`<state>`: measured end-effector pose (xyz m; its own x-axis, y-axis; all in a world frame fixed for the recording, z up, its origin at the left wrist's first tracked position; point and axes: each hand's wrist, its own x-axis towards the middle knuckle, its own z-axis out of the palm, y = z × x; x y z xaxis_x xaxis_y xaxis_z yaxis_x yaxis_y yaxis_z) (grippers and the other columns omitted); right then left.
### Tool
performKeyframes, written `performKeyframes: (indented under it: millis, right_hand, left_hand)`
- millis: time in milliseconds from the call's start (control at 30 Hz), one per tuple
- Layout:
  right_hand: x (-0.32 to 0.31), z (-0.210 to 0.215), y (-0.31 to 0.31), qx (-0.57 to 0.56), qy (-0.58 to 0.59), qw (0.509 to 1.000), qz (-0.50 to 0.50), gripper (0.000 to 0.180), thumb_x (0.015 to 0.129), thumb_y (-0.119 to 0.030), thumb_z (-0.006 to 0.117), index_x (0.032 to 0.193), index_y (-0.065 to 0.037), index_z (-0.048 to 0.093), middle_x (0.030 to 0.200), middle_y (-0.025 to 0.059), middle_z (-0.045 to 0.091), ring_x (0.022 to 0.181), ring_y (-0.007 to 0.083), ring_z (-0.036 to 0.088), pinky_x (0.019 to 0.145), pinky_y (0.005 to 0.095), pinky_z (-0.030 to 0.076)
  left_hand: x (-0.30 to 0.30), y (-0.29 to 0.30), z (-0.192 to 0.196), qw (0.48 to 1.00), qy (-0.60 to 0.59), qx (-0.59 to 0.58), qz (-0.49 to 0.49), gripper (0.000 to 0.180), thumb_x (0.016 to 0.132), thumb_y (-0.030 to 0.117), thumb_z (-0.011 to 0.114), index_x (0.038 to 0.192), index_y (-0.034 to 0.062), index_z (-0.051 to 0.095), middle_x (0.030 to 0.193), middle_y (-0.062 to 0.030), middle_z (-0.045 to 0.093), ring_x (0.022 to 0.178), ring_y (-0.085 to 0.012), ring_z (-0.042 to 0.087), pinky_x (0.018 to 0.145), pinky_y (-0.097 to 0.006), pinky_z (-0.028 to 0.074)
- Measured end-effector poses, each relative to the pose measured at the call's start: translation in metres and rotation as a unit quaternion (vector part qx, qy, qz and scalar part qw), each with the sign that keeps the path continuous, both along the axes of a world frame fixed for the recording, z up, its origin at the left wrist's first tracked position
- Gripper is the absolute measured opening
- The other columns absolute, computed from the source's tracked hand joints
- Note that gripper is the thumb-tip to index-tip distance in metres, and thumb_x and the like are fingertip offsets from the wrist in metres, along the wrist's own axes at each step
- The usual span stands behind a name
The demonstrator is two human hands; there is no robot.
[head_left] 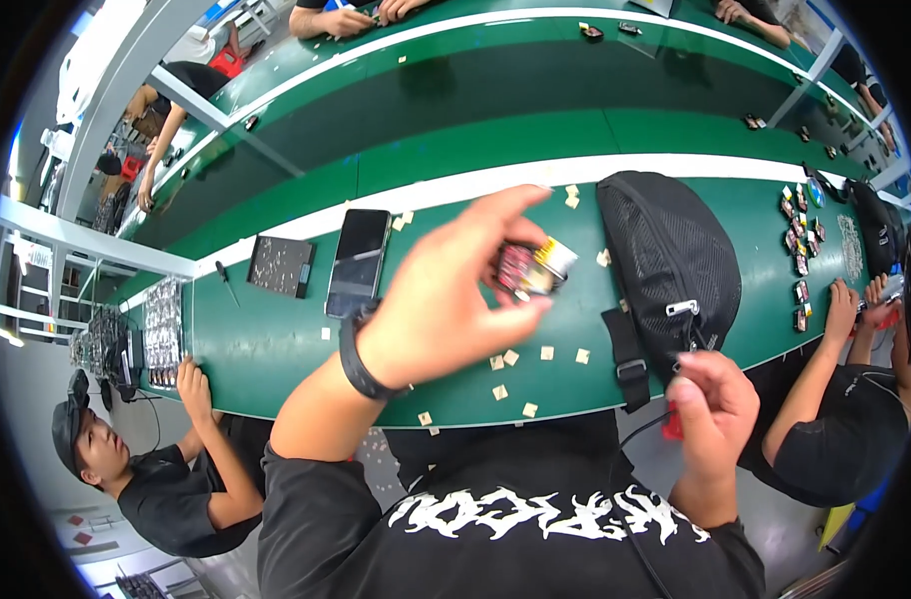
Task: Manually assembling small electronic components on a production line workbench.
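Over the green bench, my left hand [465,275], with a black wristband [361,349], is closed around a small device with red, black, yellow and silver parts [523,272]. Motion blurs the device, so its exact kind is unclear. Nearer my body on the right, my right hand [715,409] is raised with thumb and fingers curled together; what they hold, if anything, cannot be made out. A red object [672,424] shows beside that hand, partly hidden. Just beyond the right hand lies a black mesh waist bag [670,260] with a silver zip pull and a buckled strap.
A black phone [359,262], a dark box [281,266] and a thin black tool [227,284] lie to the left. Small pale squares [500,392] are scattered around. Several small devices [800,235] sit at the right. Co-workers sit on both sides and across the bench.
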<state>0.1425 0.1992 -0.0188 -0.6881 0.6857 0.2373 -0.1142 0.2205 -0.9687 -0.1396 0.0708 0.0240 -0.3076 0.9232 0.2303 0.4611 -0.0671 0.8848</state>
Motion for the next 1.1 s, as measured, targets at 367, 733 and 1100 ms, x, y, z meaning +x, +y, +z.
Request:
performKeyframes:
  millis: [367,733,1100]
  right_hand:
    - [-0.065,0.017,-0.045,-0.278,0.024,0.955,0.099,0.035,0.090,0.006,0.067,0.121,0.003,0.052,0.096,0.0099,0.069,0.079,0.0060,0.063,0.066,0.0184,0.049]
    - [-0.036,0.009,-0.034,-0.220,-0.071,0.964,0.129,0.032,0.088,0.000,0.071,0.117,-0.003,0.057,0.087,-0.0006,0.065,0.069,0.0000,0.056,0.061,0.0176,0.044]
    - [0.024,-0.021,-0.023,-0.080,-0.077,0.990,0.081,0.028,0.099,-0.019,0.063,0.116,0.002,0.060,0.094,0.0107,0.068,0.085,0.0136,0.063,0.075,0.0306,0.052]
  left_hand:
    - [0.050,-0.033,0.009,0.999,0.004,-0.001,-0.051,0.083,0.074,-0.001,0.082,0.147,0.0034,0.042,0.119,-0.0151,0.062,0.100,-0.0164,0.066,0.083,-0.030,0.058]
    - [0.074,-0.034,-0.023,0.916,-0.376,-0.125,-0.054,0.035,0.094,-0.006,0.059,0.129,-0.0107,0.055,0.106,-0.0128,0.067,0.085,-0.0148,0.068,0.076,-0.027,0.057]
    - [0.109,-0.050,-0.072,0.904,-0.394,-0.164,0.003,0.020,0.094,-0.006,0.059,0.113,-0.0116,0.059,0.090,-0.0142,0.069,0.072,-0.0198,0.071,0.064,-0.027,0.060]
